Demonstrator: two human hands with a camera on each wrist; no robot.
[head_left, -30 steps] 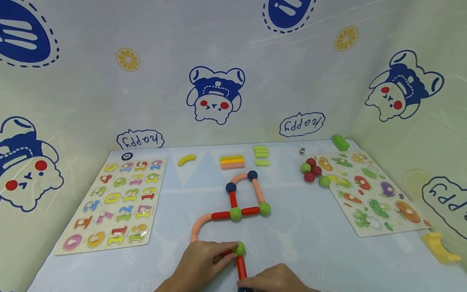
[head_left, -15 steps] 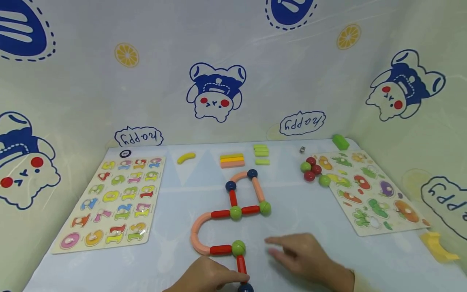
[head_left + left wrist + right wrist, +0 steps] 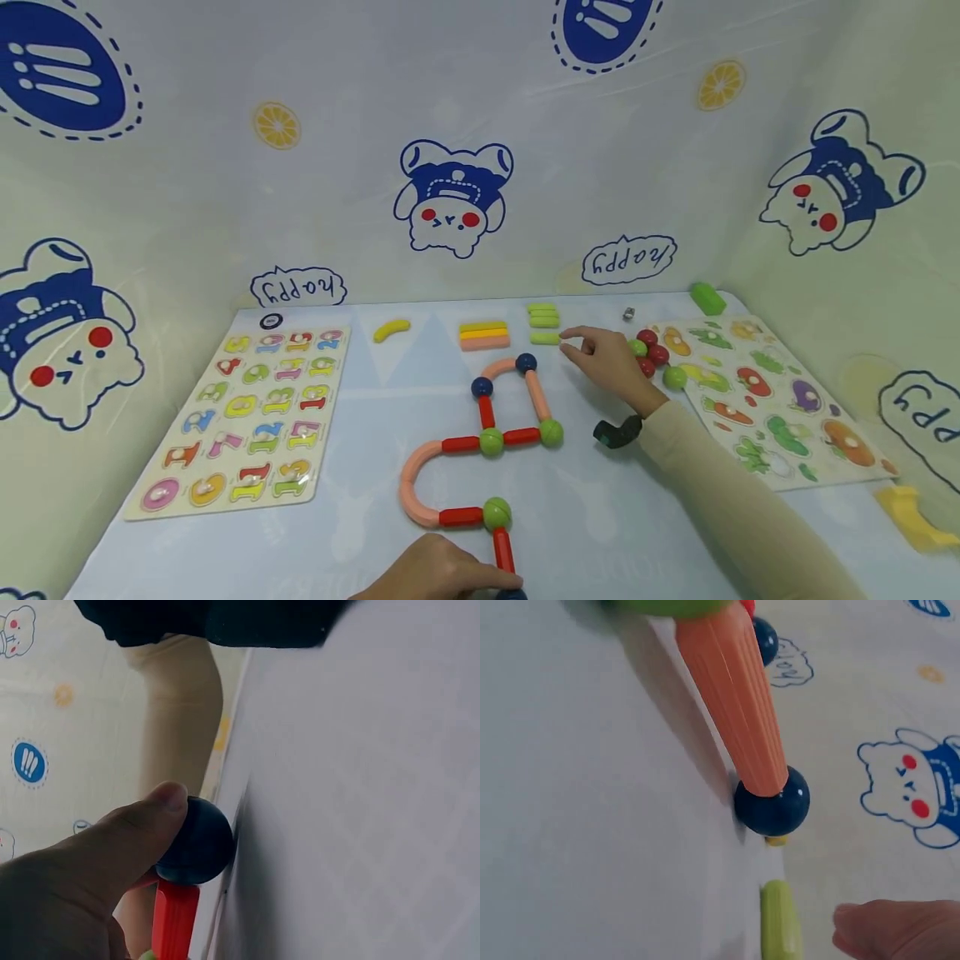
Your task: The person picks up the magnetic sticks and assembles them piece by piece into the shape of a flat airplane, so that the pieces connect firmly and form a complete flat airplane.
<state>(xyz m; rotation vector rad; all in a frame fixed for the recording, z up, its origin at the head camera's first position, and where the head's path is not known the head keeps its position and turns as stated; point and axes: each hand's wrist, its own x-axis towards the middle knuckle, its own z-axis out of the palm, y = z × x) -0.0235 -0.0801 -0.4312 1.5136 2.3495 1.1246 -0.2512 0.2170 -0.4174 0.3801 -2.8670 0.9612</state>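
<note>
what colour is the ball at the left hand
The ball is dark blue, clearest in left wrist view.

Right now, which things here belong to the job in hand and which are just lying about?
In the job:
joined rods and balls
lone green stick by the right hand
probably the spare balls

Apparently lying about:
number board
vegetable board
yellow arch block

A board of colourful numbers (image 3: 238, 427) lies flat to my left on the pale table (image 3: 360, 467), a small black ring (image 3: 272, 321) just beyond. At my right, a green block (image 3: 708, 298) and a yellow arched piece (image 3: 911, 521) flank a vegetable picture board (image 3: 780, 398). Upside-down cartoon bears (image 3: 453, 200) and orange slices (image 3: 277, 126) decorate the backdrop (image 3: 337, 208) facing me.
</note>
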